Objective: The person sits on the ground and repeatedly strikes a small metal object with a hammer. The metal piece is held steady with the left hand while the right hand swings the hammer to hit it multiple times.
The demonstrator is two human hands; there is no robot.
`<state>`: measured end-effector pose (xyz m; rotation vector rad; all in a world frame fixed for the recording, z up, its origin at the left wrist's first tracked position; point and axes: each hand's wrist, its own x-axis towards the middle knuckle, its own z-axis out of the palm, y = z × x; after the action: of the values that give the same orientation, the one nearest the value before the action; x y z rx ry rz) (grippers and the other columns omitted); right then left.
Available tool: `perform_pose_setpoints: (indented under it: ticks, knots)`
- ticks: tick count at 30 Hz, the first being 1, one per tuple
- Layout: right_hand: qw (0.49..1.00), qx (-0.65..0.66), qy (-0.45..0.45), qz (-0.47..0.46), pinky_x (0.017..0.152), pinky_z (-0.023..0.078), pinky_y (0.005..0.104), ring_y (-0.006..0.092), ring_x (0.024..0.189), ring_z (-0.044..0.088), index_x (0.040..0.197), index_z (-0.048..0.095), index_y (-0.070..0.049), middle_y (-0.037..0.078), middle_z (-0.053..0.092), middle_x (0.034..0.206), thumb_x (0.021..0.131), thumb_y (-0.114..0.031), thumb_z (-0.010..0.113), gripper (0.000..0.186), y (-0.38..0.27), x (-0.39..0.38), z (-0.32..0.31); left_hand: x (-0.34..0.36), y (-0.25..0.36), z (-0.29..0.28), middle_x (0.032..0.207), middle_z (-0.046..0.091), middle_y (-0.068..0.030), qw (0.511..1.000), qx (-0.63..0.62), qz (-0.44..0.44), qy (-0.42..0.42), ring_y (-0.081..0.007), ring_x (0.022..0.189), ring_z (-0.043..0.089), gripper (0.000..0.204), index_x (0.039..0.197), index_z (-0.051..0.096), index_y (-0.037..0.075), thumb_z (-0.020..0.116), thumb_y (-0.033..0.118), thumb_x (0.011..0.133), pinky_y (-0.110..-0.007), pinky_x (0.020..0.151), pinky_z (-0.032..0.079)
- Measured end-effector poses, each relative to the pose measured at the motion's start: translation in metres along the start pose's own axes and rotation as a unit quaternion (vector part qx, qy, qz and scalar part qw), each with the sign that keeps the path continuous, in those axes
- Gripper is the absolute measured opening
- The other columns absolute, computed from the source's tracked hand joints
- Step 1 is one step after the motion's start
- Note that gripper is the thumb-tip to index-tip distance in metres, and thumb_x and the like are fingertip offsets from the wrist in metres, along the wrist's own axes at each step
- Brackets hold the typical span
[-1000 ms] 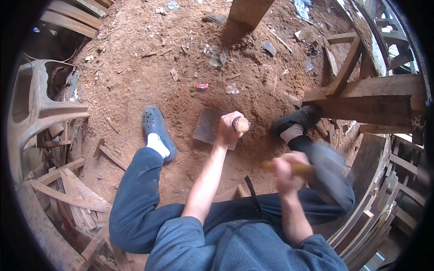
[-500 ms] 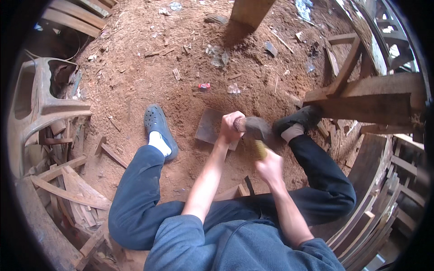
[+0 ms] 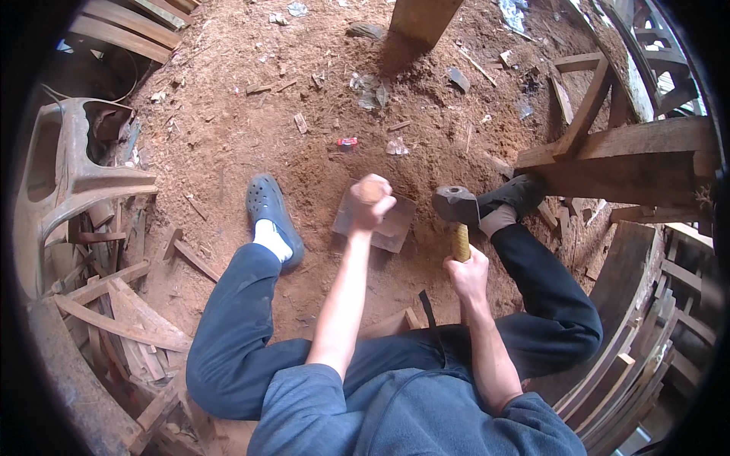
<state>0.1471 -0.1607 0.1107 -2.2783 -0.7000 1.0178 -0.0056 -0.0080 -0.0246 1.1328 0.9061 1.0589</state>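
Note:
My left hand (image 3: 366,214) is closed around an upright wooden piece (image 3: 371,191), whose round tan end shows at the top of the fist. Its lower part is hidden by the hand. Beneath it, a flat square slab (image 3: 393,226) lies on the ground between my feet; whether the piece touches it I cannot tell. To the right, my right hand (image 3: 468,275) grips a hammer (image 3: 456,205) by its yellow handle. The heavy dark metal head is raised near my right shoe, apart from the wooden piece.
Sawdust and wood scraps cover the ground, with a small red wrapper (image 3: 347,142) ahead. A plastic chair (image 3: 114,181) stands at left above piled offcuts (image 3: 137,327). Thick timber beams (image 3: 616,163) and stacked boards (image 3: 608,304) line the right. A wooden post (image 3: 422,21) rises ahead.
The hammer has moved right, away from the wooden piece, and its head now points up. My left hand has shifted slightly left with the piece, uncovering more of the slab.

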Motion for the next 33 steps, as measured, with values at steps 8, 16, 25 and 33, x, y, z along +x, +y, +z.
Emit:
perform_pose_setpoints:
  ticks: [8,16,25,33]
  knots:
    - [0.999,0.037,-0.016,0.006,0.051,0.04,0.0293,0.0075,0.054,0.044,0.075,0.058,0.004,0.002,0.05,0.055,0.068,-0.008,0.061,0.014,0.007,0.001,0.0,0.002,0.002,-0.037,0.071,0.048,-0.0024,0.969,-0.222,-0.063,0.092,-0.0155,0.066,0.051,0.031,0.079,0.047,0.009,0.062,-0.01,0.059,-0.03,0.062,0.043]
    - [0.999,0.045,-0.024,0.011,0.049,0.037,0.026,0.0049,0.054,0.042,0.076,0.06,0.002,-0.003,0.049,0.057,0.068,-0.006,0.061,0.012,0.003,0.002,-0.001,0.002,0.015,0.006,0.067,0.059,0.0006,0.993,0.078,0.009,-0.082,-0.0086,0.061,0.057,0.014,0.072,0.058,0.005,0.068,0.003,0.063,-0.024,0.057,0.046]
    - [0.996,0.088,-0.015,0.024,0.046,0.037,0.0251,0.0071,0.05,0.046,0.073,0.056,-0.001,-0.001,0.051,0.058,0.067,-0.003,0.064,0.01,0.003,0.005,-0.002,-0.02,0.008,0.048,0.076,0.065,-0.0115,0.934,0.23,0.119,-0.246,-0.0314,0.074,0.065,0.022,0.079,0.062,0.006,0.07,0.001,0.059,-0.037,0.066,0.052]
    - [0.994,0.077,-0.021,0.072,0.053,0.041,0.027,0.0065,0.057,0.046,0.075,0.06,0.002,-0.001,0.052,0.06,0.068,-0.006,0.061,0.01,0.007,0.008,-0.008,-0.019,-0.003,0.057,0.075,0.062,-0.0089,0.91,0.244,0.179,-0.285,-0.0308,0.073,0.062,0.028,0.08,0.059,0.008,0.07,0.002,0.056,-0.04,0.068,0.051]
